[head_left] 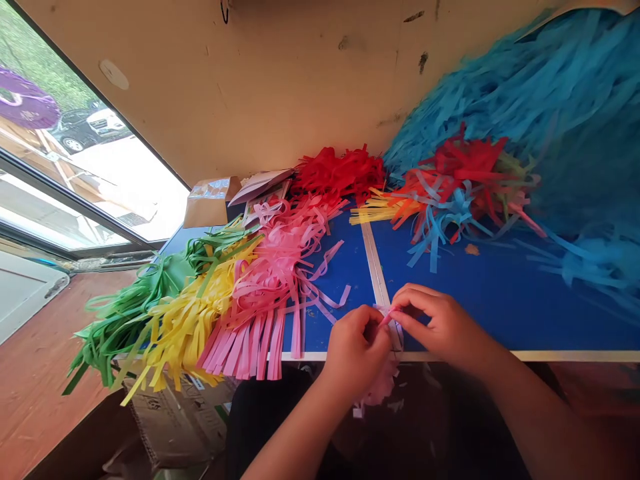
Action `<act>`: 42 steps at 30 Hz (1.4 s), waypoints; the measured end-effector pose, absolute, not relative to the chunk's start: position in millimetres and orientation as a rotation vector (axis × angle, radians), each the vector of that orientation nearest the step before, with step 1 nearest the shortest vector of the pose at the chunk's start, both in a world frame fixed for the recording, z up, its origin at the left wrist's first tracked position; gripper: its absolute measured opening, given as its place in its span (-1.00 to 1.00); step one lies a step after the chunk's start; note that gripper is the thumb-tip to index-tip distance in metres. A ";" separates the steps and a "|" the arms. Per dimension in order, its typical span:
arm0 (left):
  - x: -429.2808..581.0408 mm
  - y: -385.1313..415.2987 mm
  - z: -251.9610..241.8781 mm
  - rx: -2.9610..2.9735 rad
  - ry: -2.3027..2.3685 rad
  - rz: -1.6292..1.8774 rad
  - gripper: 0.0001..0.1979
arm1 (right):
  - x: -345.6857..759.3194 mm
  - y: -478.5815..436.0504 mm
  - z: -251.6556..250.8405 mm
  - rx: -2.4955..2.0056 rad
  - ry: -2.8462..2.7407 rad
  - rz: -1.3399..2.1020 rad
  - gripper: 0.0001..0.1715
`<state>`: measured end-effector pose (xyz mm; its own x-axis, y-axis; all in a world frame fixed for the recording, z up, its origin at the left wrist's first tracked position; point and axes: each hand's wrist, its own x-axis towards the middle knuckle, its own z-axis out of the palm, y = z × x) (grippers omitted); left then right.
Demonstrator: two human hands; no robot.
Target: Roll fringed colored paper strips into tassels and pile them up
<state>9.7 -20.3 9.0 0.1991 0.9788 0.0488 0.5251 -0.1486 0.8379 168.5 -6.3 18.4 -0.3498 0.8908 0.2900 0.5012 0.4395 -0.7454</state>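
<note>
**Close Work Amid a Riot of Colour**

A person's left hand (pixel 356 350) and right hand (pixel 440 327) are holding a pink paper bundle (pixel 377 390) at the near edge of a blue table (pixel 500 307), the bundle hanging over that edge at 6 o'clock. The left fingers (pixel 363 327) are curling around its top, while the right fingertips (pixel 400 310) are pressing together, pinching a pink strip (pixel 386 319). The left forearm (pixel 295 433) is reaching in from 6 o'clock, the right forearm (pixel 525 393) from 4. Six heaps of cut paper fringe are surrounding them: a green heap (pixel 130 320) and a yellow heap (pixel 187 333) at 9 o'clock, a pink heap (pixel 265 287) at 10, a red heap (pixel 337 173) at 12, a mixed heap (pixel 450 193) at 1, and a blue heap (pixel 545 113) at 2. A carton (pixel 175 420) under the table is bearing a label too small to read.
</note>
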 end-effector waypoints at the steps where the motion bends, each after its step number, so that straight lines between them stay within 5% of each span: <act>1: 9.0 -20.6 9.1 1.785 1.402 0.825 -0.88 | 169.2 -5.9 18.7 -1.165 -1.979 0.765 -0.84; 23: 8.2 -20.6 7.1 1.777 1.394 0.844 -0.89 | 180.1 6.3 18.4 -1.195 -1.575 1.220 -0.80; 39: 9.3 -17.3 8.5 1.736 1.184 0.862 -0.85 | 186.4 0.8 29.0 -1.167 -1.349 1.197 -0.78; 42: 4.0 -18.0 7.9 1.644 1.115 0.936 -0.71 | 195.5 10.9 48.8 -1.110 -1.252 1.008 -0.75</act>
<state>4.0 -18.0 7.9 0.3032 0.9483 0.0941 0.2574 -0.1766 0.9500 195.5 10.9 48.8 0.0703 0.9789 0.1921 0.0219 0.1910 -0.9813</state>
